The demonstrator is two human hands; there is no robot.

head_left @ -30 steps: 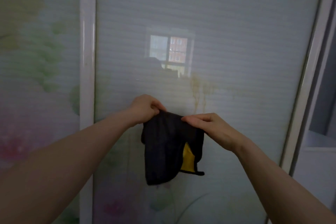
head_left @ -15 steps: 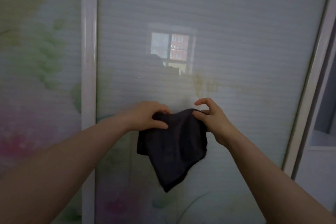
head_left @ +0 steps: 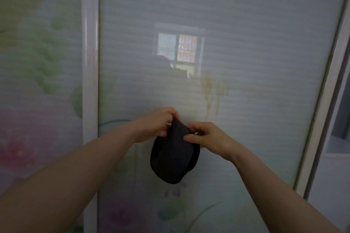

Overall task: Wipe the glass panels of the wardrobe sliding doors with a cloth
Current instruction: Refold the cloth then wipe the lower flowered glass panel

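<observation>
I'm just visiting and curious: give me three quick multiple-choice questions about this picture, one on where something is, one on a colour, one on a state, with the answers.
1. Where is the yellowish stain on the glass panel?
A. Above and slightly right of the hands
B. Below the cloth
C. On the left door's frame

2. What colour is the cloth as it shows now?
A. White
B. Dark, near black
C. Bright red

3. How is the cloth held?
A. Pressed flat on the glass
B. Lying on the floor
C. Bunched between both hands, hanging free

Answers: 1 A, the streaks sit just above the right hand. 2 B, it shows only dark fabric. 3 C, the left hand and right hand pinch its top while the rest droops.
</observation>
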